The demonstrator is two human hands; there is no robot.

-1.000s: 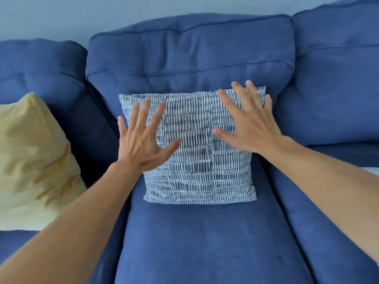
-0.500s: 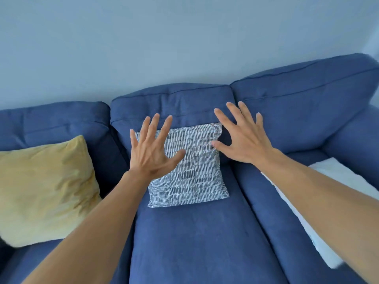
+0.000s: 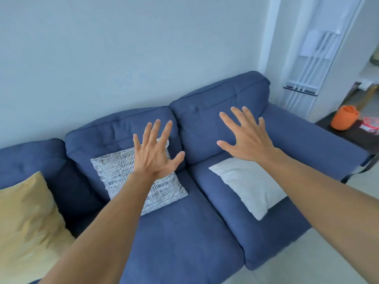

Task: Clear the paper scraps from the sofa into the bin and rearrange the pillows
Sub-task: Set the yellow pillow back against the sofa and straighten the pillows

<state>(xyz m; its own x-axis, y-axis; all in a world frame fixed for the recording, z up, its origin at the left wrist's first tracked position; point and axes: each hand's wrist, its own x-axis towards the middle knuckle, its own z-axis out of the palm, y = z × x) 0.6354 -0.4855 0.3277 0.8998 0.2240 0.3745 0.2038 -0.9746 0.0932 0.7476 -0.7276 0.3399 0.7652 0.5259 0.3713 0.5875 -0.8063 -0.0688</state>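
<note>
While both bare arms stretch forward from the near edge, the yellow pillow (image 3: 26, 222) sits nearest, at the left end of the blue sofa (image 3: 184, 242). Farther in, the patterned pillow (image 3: 121, 173) leans against the middle back cushion, and the white pillow (image 3: 250, 183) lies flat on the right seat. The left hand (image 3: 154, 154), fingers straight, spread and holding nothing, shows over the patterned pillow's upper right corner; whether it touches, I cannot tell. The right hand (image 3: 249, 140), equally splayed and empty, shows against the right back cushion. The 2 hands are well apart. Far right, an orange container (image 3: 344, 119) stands on a dark side table (image 3: 356, 137).
</note>
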